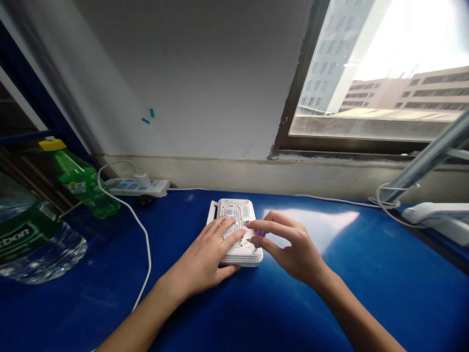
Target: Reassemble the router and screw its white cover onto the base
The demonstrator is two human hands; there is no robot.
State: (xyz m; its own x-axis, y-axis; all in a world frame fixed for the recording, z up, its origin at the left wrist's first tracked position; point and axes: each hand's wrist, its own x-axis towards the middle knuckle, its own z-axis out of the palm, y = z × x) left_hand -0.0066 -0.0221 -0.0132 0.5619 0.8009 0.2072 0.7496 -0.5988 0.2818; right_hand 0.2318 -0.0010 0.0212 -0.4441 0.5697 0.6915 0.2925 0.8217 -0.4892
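A white router [240,254] lies underside up on the blue table, with vent holes, printed labels and small round feet showing. My left hand [210,247] holds it, fingers spread over its underside and thumb along its near edge. At the router's right side, my right hand [289,239] is closed in a pinch, thumb and index finger near its surface. Between those fingers is a small purplish, see-through thing [261,233], mostly hidden, whose kind I cannot make out. A slim white bar [211,211], perhaps a folded antenna, runs along the router's far left side.
On the left stand a large clear bottle [36,244] and a green bottle [86,183] with a yellow cap. A white power strip [159,187] with a plugged-in charger lies by the wall, its white cable [148,244] trailing forward. A metal stand [425,161] rises at right.
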